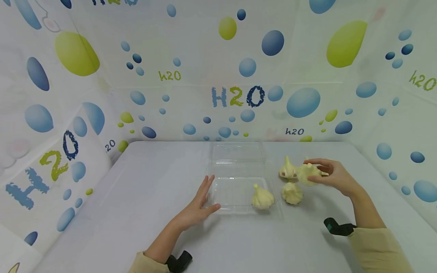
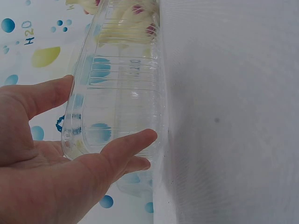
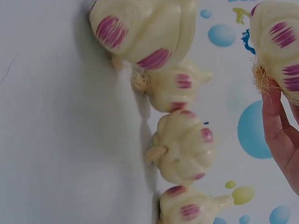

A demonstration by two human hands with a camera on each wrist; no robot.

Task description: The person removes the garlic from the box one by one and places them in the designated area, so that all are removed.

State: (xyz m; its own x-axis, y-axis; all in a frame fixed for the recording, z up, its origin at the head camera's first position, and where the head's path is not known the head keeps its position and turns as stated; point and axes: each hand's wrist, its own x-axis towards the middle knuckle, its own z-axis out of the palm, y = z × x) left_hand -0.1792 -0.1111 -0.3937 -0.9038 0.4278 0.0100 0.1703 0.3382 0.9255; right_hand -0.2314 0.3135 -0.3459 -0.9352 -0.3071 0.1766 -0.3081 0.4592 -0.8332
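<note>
My right hand [image 1: 332, 174] pinches a pale garlic bulb [image 3: 280, 49], whose stringy roots and purple streaks show in the right wrist view. Close by on the table stand other bulbs, among them one with an upright stem [image 1: 287, 170] and a rounder one in front [image 1: 292, 193]. One garlic bulb [image 1: 263, 197] sits at the right end of a clear plastic box [image 1: 235, 207] with its lid [image 1: 239, 152] folded back. At the box's left end is my left hand [image 1: 195, 212], fingers extended and thumb spread around the corner; whether it presses the plastic is hard to tell.
A white table [image 1: 150, 189] bears everything. Behind it and at both sides hang white sheets [image 1: 191, 38] printed with blue and green drops. A small black device [image 1: 338, 227] sits at the right wrist, another [image 1: 179, 261] at the left.
</note>
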